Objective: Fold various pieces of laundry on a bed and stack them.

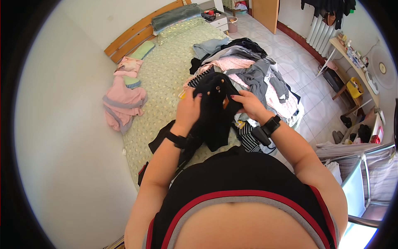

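A black garment with gold-coloured buttons or eyelets hangs between my two hands above the bed. My left hand grips its left edge, thumb on top. At its right edge, my right hand pinches the cloth between thumb and fingers. Just beyond it lies a heap of mixed clothes, with a pink dotted garment, a grey garment and a black one. Black-and-white striped cloth shows below my right hand. More dark cloth lies on the bed near my left wrist.
The bed bears a patterned sheet, a pink-and-grey garment and a pink printed cloth near the wall. A rolled grey blanket lies by the wooden headboard. A narrow table, a yellow basket and shoes are at right.
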`<state>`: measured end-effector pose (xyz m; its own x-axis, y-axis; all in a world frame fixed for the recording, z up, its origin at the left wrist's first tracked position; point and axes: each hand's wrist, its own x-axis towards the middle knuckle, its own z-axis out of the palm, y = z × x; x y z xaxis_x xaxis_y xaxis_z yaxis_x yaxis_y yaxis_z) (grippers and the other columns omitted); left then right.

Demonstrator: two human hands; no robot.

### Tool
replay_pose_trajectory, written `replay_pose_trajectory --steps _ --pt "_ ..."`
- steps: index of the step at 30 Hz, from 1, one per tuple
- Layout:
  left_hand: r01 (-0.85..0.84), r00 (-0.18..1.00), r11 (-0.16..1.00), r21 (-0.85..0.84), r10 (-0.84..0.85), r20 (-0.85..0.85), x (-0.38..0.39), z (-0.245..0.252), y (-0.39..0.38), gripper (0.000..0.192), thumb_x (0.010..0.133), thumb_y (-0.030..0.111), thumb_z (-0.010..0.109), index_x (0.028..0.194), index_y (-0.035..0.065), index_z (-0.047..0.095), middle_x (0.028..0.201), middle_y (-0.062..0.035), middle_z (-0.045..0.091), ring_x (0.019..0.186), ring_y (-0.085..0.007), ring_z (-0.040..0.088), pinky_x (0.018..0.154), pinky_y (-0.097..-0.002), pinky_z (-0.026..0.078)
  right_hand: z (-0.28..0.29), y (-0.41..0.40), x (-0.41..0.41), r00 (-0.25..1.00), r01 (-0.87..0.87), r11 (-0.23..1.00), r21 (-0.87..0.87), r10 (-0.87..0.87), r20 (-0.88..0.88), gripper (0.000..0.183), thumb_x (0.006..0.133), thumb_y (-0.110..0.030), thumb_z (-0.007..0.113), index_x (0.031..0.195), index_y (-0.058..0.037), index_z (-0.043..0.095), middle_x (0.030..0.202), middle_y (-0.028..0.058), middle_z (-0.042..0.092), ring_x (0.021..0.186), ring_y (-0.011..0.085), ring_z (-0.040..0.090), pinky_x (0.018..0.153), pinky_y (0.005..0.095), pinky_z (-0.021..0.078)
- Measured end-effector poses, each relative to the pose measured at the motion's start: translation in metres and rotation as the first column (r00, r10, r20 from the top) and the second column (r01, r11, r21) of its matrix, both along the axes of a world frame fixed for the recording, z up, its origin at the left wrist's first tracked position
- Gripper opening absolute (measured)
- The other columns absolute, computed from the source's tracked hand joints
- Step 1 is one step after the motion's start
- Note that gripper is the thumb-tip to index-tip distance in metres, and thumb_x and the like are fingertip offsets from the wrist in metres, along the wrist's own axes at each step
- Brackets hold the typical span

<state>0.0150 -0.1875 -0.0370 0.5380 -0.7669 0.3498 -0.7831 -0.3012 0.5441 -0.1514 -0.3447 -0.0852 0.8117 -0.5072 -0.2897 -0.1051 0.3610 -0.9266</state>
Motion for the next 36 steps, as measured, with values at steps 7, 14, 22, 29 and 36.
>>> replay_pose_trajectory --steps 7,14,22,29,36 --pt "0.266 0.963 0.964 0.008 -0.266 -0.042 -0.046 -0.001 0.0 0.034 0.087 0.021 0.057 0.114 0.0038 0.045 0.093 -0.0249 0.06 0.083 -0.0436 0.059 0.069 -0.0491 0.046 0.019 0.025 0.025 0.975 0.04 0.998 0.05 -0.05 0.219 0.018 0.09 -0.018 0.055 0.099 -0.0036 0.049 0.09 0.0028 0.049 0.083 0.0112 0.054 0.069 0.0311 0.0538" --pt "0.335 0.928 0.932 -0.141 -0.352 -0.124 -0.021 -0.014 0.009 0.04 0.084 0.013 0.059 0.119 0.0055 0.042 0.099 -0.0233 0.06 0.09 -0.0434 0.058 0.071 -0.0466 0.047 0.054 0.025 0.006 0.932 0.324 0.218 -0.921 0.092 0.35 0.046 0.072 -0.021 0.075 0.108 -0.0043 0.052 0.099 0.0129 0.054 0.093 0.0288 0.055 0.081 0.0381 0.0473" --pt "0.413 0.844 0.83 -0.376 -0.504 -0.185 -0.001 0.008 0.014 0.055 0.079 0.011 0.065 0.128 0.0039 0.039 0.117 -0.0204 0.053 0.108 -0.0352 0.053 0.089 -0.0374 0.043 0.117 0.005 0.039 0.937 0.166 -0.196 -0.966 0.336 0.093 0.042 0.066 -0.042 0.076 0.08 -0.0063 0.059 0.069 0.0093 0.058 0.065 0.0287 0.06 0.059 0.0363 0.047" --pt "0.457 0.889 0.823 -0.339 -0.435 0.143 0.03 -0.032 0.025 0.068 0.073 0.012 0.072 0.133 0.0059 0.039 0.13 -0.02 0.042 0.117 -0.0372 0.046 0.1 -0.0382 0.037 0.25 -0.008 0.03 0.9 0.434 -0.694 -0.575 0.297 0.32 0.045 0.061 -0.047 0.075 0.08 -0.0096 0.06 0.065 0.0063 0.054 0.06 0.0245 0.057 0.053 0.0337 0.0461" --pt "0.391 0.92 0.909 -0.143 -0.386 0.064 0.015 -0.053 -0.022 0.059 0.073 0.024 0.072 0.125 0.0072 0.051 0.128 -0.0212 0.043 0.115 -0.038 0.046 0.098 -0.0404 0.038 0.363 0.008 -0.011 0.925 0.227 -0.865 -0.448 0.048 0.376 0.04 0.067 -0.03 0.079 0.089 -0.002 0.06 0.073 0.014 0.059 0.065 0.0285 0.059 0.058 0.0319 0.0472"
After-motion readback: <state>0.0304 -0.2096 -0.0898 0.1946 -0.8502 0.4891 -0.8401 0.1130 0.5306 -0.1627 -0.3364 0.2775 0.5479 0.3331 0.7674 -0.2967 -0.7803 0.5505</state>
